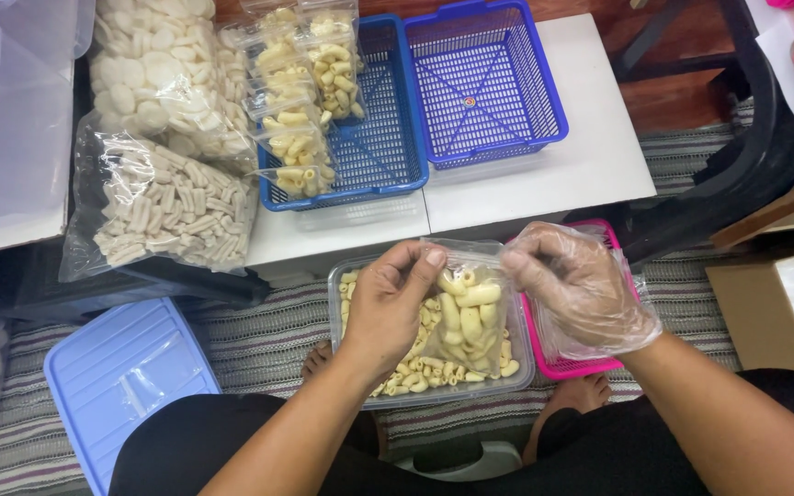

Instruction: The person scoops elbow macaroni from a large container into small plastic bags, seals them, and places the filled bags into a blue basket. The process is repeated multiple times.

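While the left hand (386, 308) pinches the near top edge of a small clear bag (463, 317) between thumb and fingers, the right hand (573, 289), in a thin clear glove, has its fingers curled together at the bag's other top corner; whether its grip closes on the plastic I cannot tell. One bag is held, upright over a clear tub (349, 292) that lies just above the person's lap. It is about half full of pale yellow, curved, tube-shaped crackers, and its mouth is open. More of the same crackers lie loose in the tub below it. A pink basket (570, 366) sits to the right of the tub, mostly hidden by the gloved hand. One light blue lid (119, 378) lies on the striped mat (259, 331) to the left.

Farther off, a white table (590, 147) carries two blue baskets. The left basket (379, 138) holds about five filled small bags (300, 138) of the yellow crackers, stacked in a row along its left side. The right basket (484, 83) stands beside it, touching. Left of them lie two large clear sacks: one of ridged whitish sticks (163, 216), and behind it one of white round discs (163, 78). A cardboard box (765, 308) stands at the right edge.
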